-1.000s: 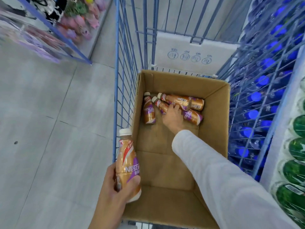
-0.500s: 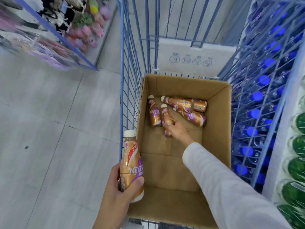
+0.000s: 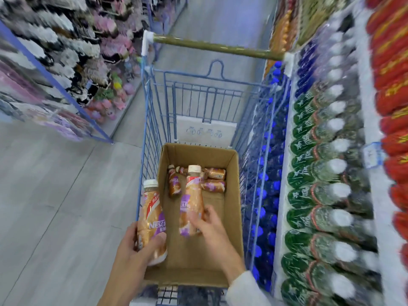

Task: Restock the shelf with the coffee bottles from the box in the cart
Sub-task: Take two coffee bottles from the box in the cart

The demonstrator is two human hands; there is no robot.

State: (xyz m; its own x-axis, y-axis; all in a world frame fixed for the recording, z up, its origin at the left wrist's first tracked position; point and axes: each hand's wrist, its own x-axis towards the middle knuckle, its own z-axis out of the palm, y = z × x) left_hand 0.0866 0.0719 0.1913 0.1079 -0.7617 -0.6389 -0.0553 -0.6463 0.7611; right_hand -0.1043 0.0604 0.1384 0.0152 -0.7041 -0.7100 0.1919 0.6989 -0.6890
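My left hand [image 3: 134,257] grips an upright brown coffee bottle [image 3: 151,215] with a white cap, just over the left wall of the cardboard box [image 3: 234,208]. My right hand [image 3: 212,230] holds a second coffee bottle [image 3: 191,199] by its lower half, raised above the box floor. Three more coffee bottles [image 3: 194,180] lie at the far end of the box. The box sits inside the blue wire cart [image 3: 150,138].
Shelves on the right [image 3: 324,173] carry rows of green, blue-capped and red bottles close to the cart. On the left stands a rack of plush goods [image 3: 66,69]. Grey floor tiles lie to the left of the cart. The cart's handle bar [image 3: 216,47] is at the far end.
My right hand has lifted a bottle out of the pile and drawn it back toward me. The view has tilted up, showing the aisle and shelves. My left hand keeps its bottle.
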